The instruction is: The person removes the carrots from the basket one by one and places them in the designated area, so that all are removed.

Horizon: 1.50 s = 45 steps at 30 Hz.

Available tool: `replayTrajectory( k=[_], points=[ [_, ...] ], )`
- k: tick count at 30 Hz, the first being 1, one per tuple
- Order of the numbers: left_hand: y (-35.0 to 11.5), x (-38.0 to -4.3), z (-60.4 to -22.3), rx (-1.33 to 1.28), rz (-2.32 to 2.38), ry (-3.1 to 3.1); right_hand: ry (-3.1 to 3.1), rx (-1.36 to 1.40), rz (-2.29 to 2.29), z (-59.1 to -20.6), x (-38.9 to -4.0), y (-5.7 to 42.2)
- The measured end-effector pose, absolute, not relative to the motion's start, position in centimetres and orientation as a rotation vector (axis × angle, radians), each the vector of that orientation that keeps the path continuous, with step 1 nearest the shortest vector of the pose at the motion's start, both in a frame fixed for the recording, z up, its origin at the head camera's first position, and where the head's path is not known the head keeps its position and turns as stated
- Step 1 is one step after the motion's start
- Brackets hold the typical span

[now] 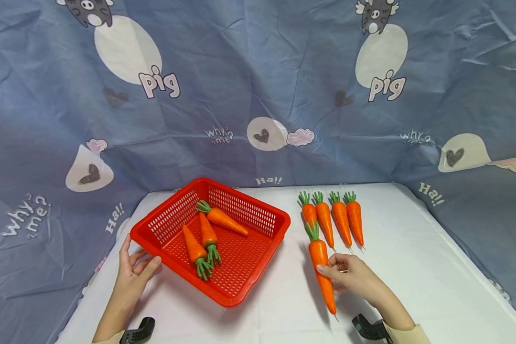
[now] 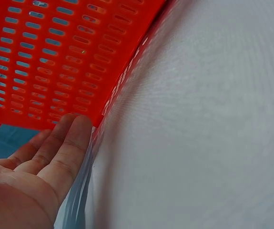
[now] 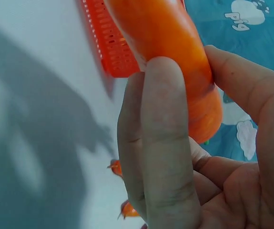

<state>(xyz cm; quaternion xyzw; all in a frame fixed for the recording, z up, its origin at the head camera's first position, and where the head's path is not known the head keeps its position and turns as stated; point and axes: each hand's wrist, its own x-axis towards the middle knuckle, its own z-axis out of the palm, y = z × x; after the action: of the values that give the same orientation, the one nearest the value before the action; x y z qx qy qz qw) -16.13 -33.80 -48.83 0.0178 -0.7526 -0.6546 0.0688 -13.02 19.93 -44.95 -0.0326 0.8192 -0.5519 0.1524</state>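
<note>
My right hand pinches a carrot between thumb and fingers, above the white table with its green stub away from me. In the right wrist view the carrot lies between the thumb and the straightened fingers. My left hand is at the near left corner of a red plastic basket. Its fairly straight fingers touch or nearly touch the perforated basket wall. Inside the basket lie three carrots: one at the back, two nearer the front left.
Right of the basket, several carrots lie side by side on the white tablecloth, green ends toward the back. A blue printed curtain hangs behind and at both sides of the table. Dark devices are strapped to both wrists.
</note>
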Motion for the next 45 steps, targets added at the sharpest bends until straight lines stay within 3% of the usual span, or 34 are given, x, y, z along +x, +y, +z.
replayTrajectory(
  k=[18, 45],
  points=[
    [-33.7, -16.2, -48.9, 0.02, -1.998, -2.226, 2.27, -0.006, -1.541, -46.9, -10.7, 21.5],
    [-33.9, -16.3, -48.8, 0.089, -2.009, -2.257, 2.336, 0.026, -1.451, -47.8, -10.0, 21.8]
  ],
)
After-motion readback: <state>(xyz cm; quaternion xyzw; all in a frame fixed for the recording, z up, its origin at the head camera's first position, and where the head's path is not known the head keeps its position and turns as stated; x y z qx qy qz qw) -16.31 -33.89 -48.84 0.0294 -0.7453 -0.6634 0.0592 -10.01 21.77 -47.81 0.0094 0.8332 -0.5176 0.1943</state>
